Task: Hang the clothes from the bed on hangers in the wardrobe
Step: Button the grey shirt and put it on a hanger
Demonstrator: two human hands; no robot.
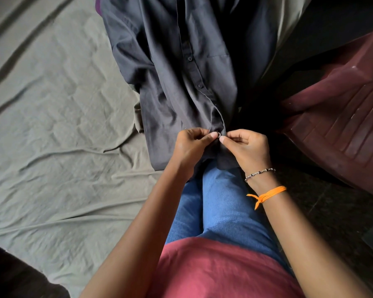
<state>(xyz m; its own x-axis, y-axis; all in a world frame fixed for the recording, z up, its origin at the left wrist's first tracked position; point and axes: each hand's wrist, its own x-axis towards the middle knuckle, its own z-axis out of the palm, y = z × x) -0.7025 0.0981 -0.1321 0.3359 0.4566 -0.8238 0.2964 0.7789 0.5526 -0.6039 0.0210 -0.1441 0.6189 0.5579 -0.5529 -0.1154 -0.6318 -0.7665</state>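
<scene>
A dark grey button-up shirt (181, 67) lies on the bed, its lower end draped over my knee. My left hand (192, 143) pinches the shirt's placket near the hem. My right hand (246, 149) pinches the opposite edge of the placket. Both thumbs meet at a small button (219, 135) between them. Two more buttons up the placket look fastened. No hanger or wardrobe is in view.
A wrinkled grey-green bedsheet (52, 125) covers the bed to the left. A maroon plastic chair (342, 125) stands close on the right over a dark floor (332, 211). A bit of purple cloth (98, 5) peeks out at the shirt's top left.
</scene>
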